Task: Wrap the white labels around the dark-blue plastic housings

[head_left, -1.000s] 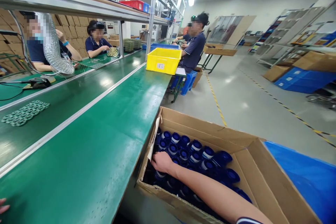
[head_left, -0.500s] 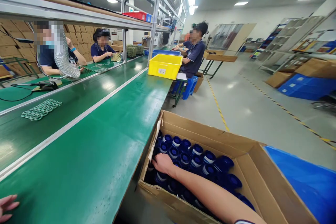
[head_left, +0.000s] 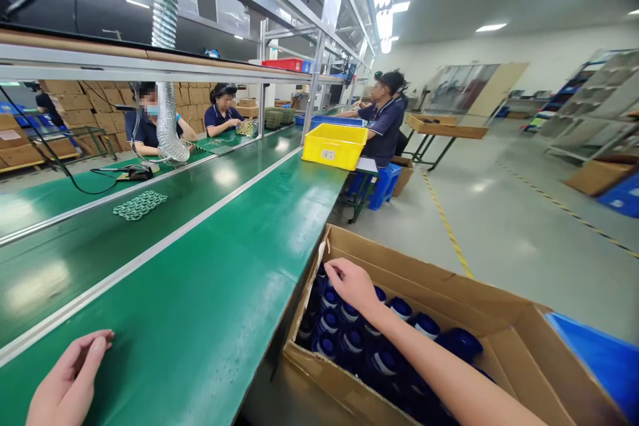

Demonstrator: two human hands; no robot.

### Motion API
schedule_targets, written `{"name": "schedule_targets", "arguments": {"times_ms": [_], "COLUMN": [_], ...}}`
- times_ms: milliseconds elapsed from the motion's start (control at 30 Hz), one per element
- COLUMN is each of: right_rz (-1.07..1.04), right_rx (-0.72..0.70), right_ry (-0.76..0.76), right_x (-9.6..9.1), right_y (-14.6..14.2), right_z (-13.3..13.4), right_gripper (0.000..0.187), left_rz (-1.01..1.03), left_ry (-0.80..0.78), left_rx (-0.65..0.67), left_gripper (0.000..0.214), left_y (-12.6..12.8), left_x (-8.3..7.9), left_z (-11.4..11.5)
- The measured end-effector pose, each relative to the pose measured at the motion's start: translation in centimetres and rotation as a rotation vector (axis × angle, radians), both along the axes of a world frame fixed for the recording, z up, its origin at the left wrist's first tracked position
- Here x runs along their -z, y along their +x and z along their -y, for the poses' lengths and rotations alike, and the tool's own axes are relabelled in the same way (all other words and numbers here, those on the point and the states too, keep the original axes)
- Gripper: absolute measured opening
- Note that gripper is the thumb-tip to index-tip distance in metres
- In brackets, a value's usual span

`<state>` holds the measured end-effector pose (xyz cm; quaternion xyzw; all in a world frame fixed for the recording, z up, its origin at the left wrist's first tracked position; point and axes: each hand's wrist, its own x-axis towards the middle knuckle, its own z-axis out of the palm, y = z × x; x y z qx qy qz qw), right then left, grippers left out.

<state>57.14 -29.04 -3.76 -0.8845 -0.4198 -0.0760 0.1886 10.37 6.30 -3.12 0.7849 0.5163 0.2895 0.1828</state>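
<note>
My right hand (head_left: pixel 353 285) reaches into an open cardboard box (head_left: pixel 504 339) beside the bench, over several dark blue round parts (head_left: pixel 349 336) packed upright in rows. Its fingers curl downward toward the parts at the box's left wall; what they grip, if anything, is hidden. My left hand (head_left: pixel 70 383) rests at the bottom left on the green bench surface (head_left: pixel 200 293), fingers loosely together and empty.
A yellow bin (head_left: pixel 334 144) sits farther along the bench. A sheet of green parts (head_left: pixel 140 204) lies on the conveyor belt. Three seated workers in dark blue shirts are at the far end. A blue bin (head_left: pixel 596 359) stands right of the box.
My right hand has risen from deep among the blue parts toward the box's upper left. My left hand has come further into view. The view shifted left.
</note>
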Motion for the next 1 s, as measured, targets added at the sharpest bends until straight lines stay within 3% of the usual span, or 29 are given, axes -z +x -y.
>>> {"name": "schedule_targets", "arguments": {"times_ms": [100,167,300,400,433,567,700,867,1000], "right_rz": [0.07,0.096,0.094,0.02,-0.017,-0.128,-0.16,-0.138,-0.106], "right_rx": [-0.221,-0.442,-0.847,-1.052,-1.103,-1.244,-1.3,-1.332,-1.414], "right_ry": [0.144,0.176,0.214,0.282,0.306,0.35,0.37,0.403,0.415], "right_x": [-3.3,-3.9,-3.2,-2.7,-2.5,-1.9,-1.8,-1.3,-0.3], "right_y": [-4.8,-9.2,-18.2,-24.5,-26.2,-32.1,-37.8,-44.0,-45.4], "right_z": [-2.5,-5.7,-13.7,-18.5,-20.0,-26.2,-31.5,-34.8,-35.1], "right_gripper": [0.044,0.036,0.018,0.014,0.015,0.023,0.025,0.027,0.027], "left_rz": [0.054,0.08,0.154,0.113,0.077,-0.06,-0.081,-0.039,-0.096], "left_ry": [-0.179,-0.19,-0.028,0.15,0.183,0.258,0.272,0.188,0.07], "left_rx": [0.066,0.111,0.343,0.586,0.598,0.535,0.314,-0.119,-0.305], "left_gripper": [0.053,0.053,0.042,0.032,0.03,0.013,0.007,0.046,0.075], "left_y": [0.0,0.6,0.5,-2.3,-3.8,-10.9,-17.3,-24.0,-28.7], "left_x": [0.6,0.7,-0.2,-1.1,-1.1,-0.7,-0.9,-3.3,-4.9], "left_z": [-0.4,-0.1,3.7,7.7,8.7,10.9,11.0,8.0,6.3]}}
